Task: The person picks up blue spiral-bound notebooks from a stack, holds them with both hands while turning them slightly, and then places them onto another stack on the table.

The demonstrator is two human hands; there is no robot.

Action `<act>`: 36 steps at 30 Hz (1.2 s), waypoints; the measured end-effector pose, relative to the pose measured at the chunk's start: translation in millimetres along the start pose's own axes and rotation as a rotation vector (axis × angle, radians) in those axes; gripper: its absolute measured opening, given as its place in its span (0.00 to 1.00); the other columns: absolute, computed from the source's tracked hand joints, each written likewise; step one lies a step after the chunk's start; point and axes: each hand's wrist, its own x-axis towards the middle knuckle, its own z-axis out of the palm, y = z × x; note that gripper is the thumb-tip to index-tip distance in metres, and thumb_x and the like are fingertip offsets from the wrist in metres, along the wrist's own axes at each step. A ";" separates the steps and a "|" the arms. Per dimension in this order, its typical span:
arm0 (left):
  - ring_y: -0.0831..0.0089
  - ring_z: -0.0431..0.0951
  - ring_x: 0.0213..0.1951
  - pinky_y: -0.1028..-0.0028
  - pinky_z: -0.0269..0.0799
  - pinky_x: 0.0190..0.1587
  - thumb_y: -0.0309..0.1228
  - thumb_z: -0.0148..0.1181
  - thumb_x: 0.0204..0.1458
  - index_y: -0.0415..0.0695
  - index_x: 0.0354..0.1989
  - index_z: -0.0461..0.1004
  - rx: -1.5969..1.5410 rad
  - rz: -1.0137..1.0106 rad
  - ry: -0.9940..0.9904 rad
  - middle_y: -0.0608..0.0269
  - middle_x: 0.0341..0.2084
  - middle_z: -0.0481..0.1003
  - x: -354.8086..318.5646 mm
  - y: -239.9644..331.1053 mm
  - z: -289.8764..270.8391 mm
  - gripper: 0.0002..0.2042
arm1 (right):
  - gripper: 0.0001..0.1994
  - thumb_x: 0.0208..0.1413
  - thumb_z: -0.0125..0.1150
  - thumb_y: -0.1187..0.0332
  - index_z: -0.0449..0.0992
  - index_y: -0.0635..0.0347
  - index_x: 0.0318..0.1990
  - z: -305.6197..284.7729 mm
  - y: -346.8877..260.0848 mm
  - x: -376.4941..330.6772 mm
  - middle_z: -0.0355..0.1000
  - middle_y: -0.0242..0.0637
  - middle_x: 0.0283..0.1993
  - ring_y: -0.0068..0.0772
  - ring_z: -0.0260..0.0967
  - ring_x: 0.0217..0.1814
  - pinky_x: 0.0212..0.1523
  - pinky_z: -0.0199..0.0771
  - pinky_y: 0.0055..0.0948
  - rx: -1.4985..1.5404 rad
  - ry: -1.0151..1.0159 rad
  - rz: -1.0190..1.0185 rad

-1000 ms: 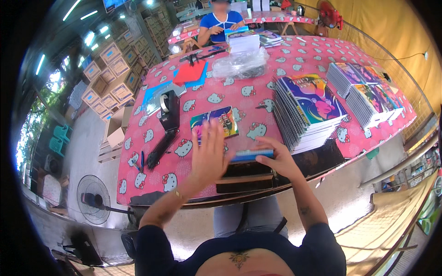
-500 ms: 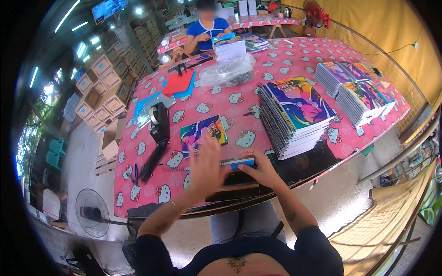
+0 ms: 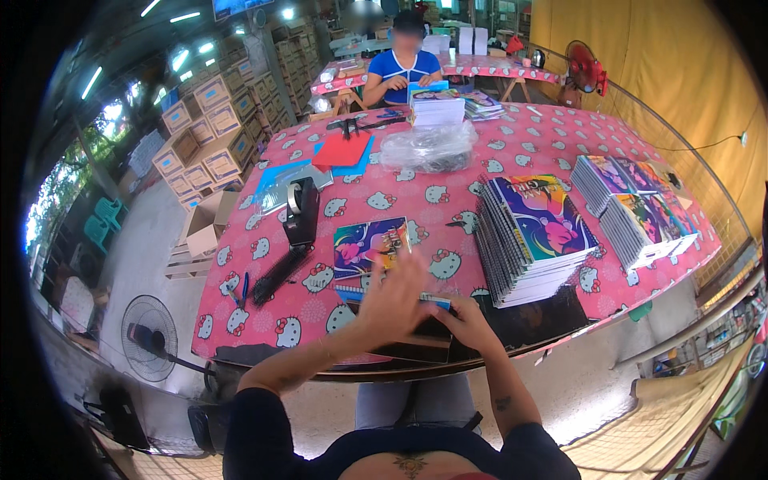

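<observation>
Pink cloth (image 3: pixel 310 314) lies bare beside the blue book (image 3: pixel 436 302), right hand (image 3: pixel 469 322) pinching its edge, left hand (image 3: pixel 394 298) spread

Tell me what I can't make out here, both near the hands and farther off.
All in the head view:
- Left hand: motion blur; whether its fingertips touch anything is unclear.
- Thin blue-edged item: its middle is hidden behind the left hand.
- Screen: cut off by the top edge.
- Cardboard boxes: their markings are too small.

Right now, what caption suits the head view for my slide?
Left hand blurred over a blue-edged item, right hand gripping its end, near stacked notebooks.
</observation>
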 end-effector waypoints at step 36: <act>0.57 0.80 0.40 0.57 0.73 0.46 0.27 0.64 0.51 0.44 0.44 0.77 -0.535 -0.036 -0.038 0.55 0.36 0.80 3.8 -22.3 -24.0 0.11 | 0.07 0.48 0.66 0.73 0.76 0.62 0.35 -2.2 -35.4 19.4 0.75 0.46 0.32 0.48 0.76 0.35 0.38 0.76 0.37 -0.285 0.323 -0.088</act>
